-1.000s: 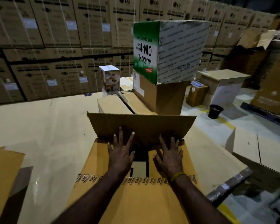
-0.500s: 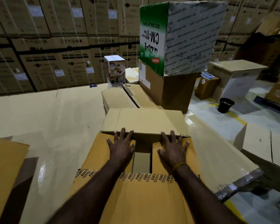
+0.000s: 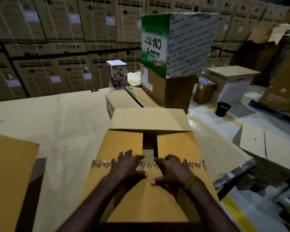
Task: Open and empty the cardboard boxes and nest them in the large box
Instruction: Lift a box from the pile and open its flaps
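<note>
A yellow-brown cardboard box lies in front of me on a broad cardboard sheet. Its two inner flaps are folded flat with a dark gap between them, and its far flap is folded back away from me. A strip of printed tape crosses the near flap's edge. My left hand and my right hand rest side by side on the near flap by the tape, fingers spread and pressing on the cardboard, holding nothing. What is inside the box is hidden.
Beyond the box lie small flat cartons, a white printed carton and a green-and-white box stacked on a brown one. An open box flap stands at left. A black bucket and more boxes sit at right.
The far flap went from standing up to folded back flat. Both my hands drew back from the far edge of the inner flaps to the near flap at the tape line.
</note>
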`<state>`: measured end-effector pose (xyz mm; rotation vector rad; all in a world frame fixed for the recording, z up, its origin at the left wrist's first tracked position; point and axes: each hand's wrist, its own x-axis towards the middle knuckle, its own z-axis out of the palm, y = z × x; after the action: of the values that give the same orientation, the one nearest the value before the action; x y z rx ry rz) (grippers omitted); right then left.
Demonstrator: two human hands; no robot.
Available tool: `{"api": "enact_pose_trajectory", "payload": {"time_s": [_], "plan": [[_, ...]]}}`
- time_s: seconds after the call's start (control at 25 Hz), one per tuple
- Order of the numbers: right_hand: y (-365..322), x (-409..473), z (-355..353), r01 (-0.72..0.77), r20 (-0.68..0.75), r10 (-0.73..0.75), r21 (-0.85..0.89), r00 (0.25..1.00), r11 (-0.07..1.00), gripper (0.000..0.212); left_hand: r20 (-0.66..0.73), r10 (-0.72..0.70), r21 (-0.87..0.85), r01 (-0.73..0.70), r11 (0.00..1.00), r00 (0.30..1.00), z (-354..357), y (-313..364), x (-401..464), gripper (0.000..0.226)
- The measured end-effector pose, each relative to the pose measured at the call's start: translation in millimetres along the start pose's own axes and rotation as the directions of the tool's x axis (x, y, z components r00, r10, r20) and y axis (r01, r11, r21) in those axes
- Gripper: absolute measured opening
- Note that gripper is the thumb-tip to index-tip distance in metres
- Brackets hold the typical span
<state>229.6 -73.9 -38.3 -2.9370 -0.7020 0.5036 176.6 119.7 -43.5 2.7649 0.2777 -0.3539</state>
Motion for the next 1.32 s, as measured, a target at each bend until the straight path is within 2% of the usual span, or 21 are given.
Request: {"api": "enact_pose_trajectory", "payload": {"time_s": [0.08, 0.16, 0.24, 0.36, 0.44, 0.6, 0.8, 0.92, 1.0, 1.12, 1.2, 1.32], "plan": [[-9, -16, -1, -0.031, 0.011, 0.031, -0.042, 0.999, 0.999, 0.100, 0.045, -0.002, 0.089, -0.003, 0.996, 0.999, -4, -1, -22, 0.086], [-16, -28, -5, -0.054, -0.044, 0.053, -0.027, 0.998, 0.998, 0.099, 0.025, 0.012, 0.110, -0.015, 0.994, 1.000, -7, 1, -39, 0.088], [-23, -41, -11, -0.054, -0.144, 0.051, -0.020, 0.988, 0.998, 0.096, -0.063, 0.037, 0.099, -0.030, 0.995, 0.997, -11, 4, -54, 0.089], [-33, -62, -19, -0.083, -0.362, 0.070, -0.022, 0.929, 0.996, 0.089, -0.293, 0.055, 0.113, -0.023, 0.993, 0.954, -16, 12, -74, 0.094], [-40, -79, -17, -0.099, -0.520, 0.080, -0.009, 0.850, 0.995, 0.083, -0.425, 0.070, 0.127, -0.017, 0.992, 0.902, -17, 18, -90, 0.096], [-41, -110, 0, -0.052, -0.792, 0.007, -0.032, 0.610, 0.998, 0.078, -0.571, 0.102, 0.110, -0.046, 0.993, 0.815, -12, 27, -124, 0.089], [-45, -156, 11, 0.024, -0.903, -0.055, -0.049, 0.425, 0.999, 0.058, -0.810, 0.115, 0.062, -0.111, 0.992, 0.575, 2, 35, -173, 0.065], [-42, -196, 23, 0.089, -0.938, -0.108, -0.083, 0.330, 0.993, 0.042, -0.860, 0.081, 0.016, -0.133, 0.991, 0.505, 13, 41, -209, 0.054], [-41, -225, 35, 0.115, -0.939, -0.123, -0.090, 0.321, 0.989, 0.044, -0.874, 0.075, 0.013, -0.130, 0.991, 0.480, 24, 46, -236, 0.045], [-41, -261, 64, 0.148, -0.914, -0.107, -0.052, 0.392, 0.988, 0.047, -0.852, 0.105, 0.038, -0.140, 0.989, 0.513, 53, 44, -273, 0.033], [-43, -279, 92, 0.179, -0.880, -0.086, -0.002, 0.468, 0.984, 0.044, -0.797, 0.124, 0.042, -0.151, 0.988, 0.591, 77, 36, -295, 0.033], [-44, -296, 134, 0.205, -0.815, -0.065, 0.066, 0.576, 0.977, 0.042, -0.626, 0.094, -0.018, -0.135, 0.991, 0.774, 103, 23, -317, 0.039]]}}
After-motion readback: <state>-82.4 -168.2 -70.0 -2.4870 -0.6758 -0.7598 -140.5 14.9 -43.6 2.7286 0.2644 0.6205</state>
